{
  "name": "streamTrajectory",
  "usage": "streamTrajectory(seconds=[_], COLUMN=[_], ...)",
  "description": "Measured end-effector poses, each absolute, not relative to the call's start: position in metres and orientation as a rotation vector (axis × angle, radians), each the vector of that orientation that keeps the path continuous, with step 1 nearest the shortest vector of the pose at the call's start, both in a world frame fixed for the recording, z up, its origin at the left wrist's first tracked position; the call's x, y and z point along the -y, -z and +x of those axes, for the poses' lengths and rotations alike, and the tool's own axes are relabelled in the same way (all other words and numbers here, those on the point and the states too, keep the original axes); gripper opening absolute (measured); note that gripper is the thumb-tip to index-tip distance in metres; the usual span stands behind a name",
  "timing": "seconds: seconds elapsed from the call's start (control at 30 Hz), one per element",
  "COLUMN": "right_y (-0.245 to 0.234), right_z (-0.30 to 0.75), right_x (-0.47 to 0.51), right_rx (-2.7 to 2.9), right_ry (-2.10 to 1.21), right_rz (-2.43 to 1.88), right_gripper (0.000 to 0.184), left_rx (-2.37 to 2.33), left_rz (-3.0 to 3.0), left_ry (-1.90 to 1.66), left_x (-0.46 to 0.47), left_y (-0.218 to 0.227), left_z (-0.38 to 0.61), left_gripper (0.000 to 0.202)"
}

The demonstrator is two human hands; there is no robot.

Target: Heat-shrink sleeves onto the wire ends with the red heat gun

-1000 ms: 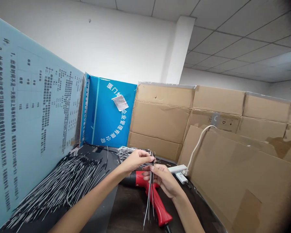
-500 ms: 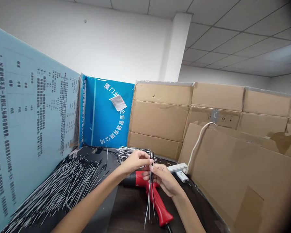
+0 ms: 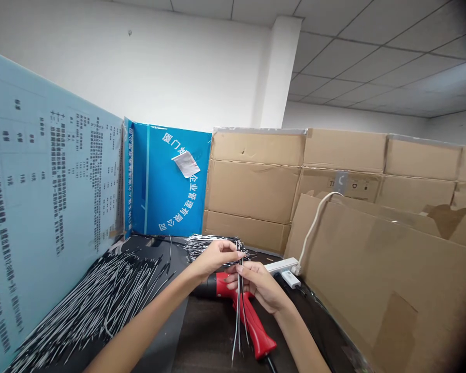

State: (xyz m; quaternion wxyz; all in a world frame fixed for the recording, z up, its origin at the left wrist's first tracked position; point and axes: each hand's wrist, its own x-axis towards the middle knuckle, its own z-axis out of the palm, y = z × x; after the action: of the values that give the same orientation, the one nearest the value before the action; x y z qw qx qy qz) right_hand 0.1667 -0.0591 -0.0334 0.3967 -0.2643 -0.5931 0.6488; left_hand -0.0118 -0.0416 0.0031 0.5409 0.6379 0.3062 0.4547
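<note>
A few thin black and white wires (image 3: 238, 316) hang down between my hands, above a red heat gun (image 3: 257, 330) lying on the dark table. My left hand (image 3: 216, 257) pinches the wires near their upper ends, thumb and finger closed. Just below, my right hand (image 3: 259, 284) has its thumb and fingers closed round the same wires. Dark tips of the wires stick up above my left fingertips; small details there are too fine to make out. Behind my hands lies a pile of black and white wires (image 3: 197, 245).
A large heap of similar wires (image 3: 97, 290) covers the left of the table. A white power strip (image 3: 281, 266) with a white adapter (image 3: 291, 280) and cable stands at the right. Cardboard panels (image 3: 252, 186), a blue board (image 3: 171, 202) and a pale printed board (image 3: 54, 181) wall in the table.
The camera view has shifted slightly, moving the scene a little to the left. Both hands keep nearly the same hold on the wires.
</note>
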Motion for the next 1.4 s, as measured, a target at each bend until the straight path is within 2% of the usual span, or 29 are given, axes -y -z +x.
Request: streamTrajectory(seconds=[0.73,0.93,1.07,1.17,1.3,1.4], right_y=[0.035,0.037,0.037,0.038,0.041,0.044], right_z=[0.166,0.168,0.174,0.176,0.175,0.176], right_x=[0.059,0.051,0.046,0.044,0.044,0.043], right_rx=[1.465,1.290,1.212,1.217,1.178,1.165], right_ry=[-1.615,-1.506,-1.362,-1.334,-1.350,-1.379], right_rz=[-0.618,-0.513,-0.482,-0.462,-0.445,-0.499], right_gripper=[0.044,0.032,0.034,0.032,0.028,0.027], left_rx=[-0.622,-0.679,-0.888,-0.887,-0.683,-0.604], left_rz=[1.490,1.659,1.963,2.008,1.828,1.557], left_ry=[-0.972,-0.799,-0.648,-0.824,-1.166,-1.210], left_x=[0.043,0.046,0.049,0.050,0.051,0.051], left_y=[0.006,-0.006,-0.003,0.009,0.024,0.032], left_z=[-0.004,-0.021,-0.021,-0.001,0.029,0.038], left_gripper=[0.033,0.051,0.039,0.043,0.039,0.039])
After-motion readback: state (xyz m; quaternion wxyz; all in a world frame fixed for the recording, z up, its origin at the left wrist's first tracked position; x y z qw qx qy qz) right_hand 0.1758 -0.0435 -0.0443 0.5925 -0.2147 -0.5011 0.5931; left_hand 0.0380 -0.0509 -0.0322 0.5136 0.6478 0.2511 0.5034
